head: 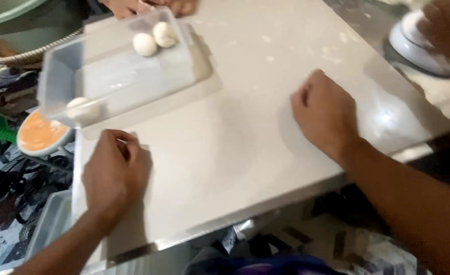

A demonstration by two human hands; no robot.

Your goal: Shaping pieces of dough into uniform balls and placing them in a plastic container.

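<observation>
**Two hands on the white counter**

Near the counter's (225, 153) front edge, the left hand (114, 173) rests curled and empty at the left side. The right hand (326, 113), flat, fingers loosely bent, presses mid-counter, holding nothing. At the far left corner sits a clear plastic tub (57, 76) with three dough balls (145, 44).

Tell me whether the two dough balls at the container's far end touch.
Touching: the head view shows the two dough balls pressed side by side in the clear container.

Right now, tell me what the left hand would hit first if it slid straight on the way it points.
Probably the clear tub: the left hand points up the board toward its near corner, where a dough ball sits inside. Depth is unclear.
</observation>
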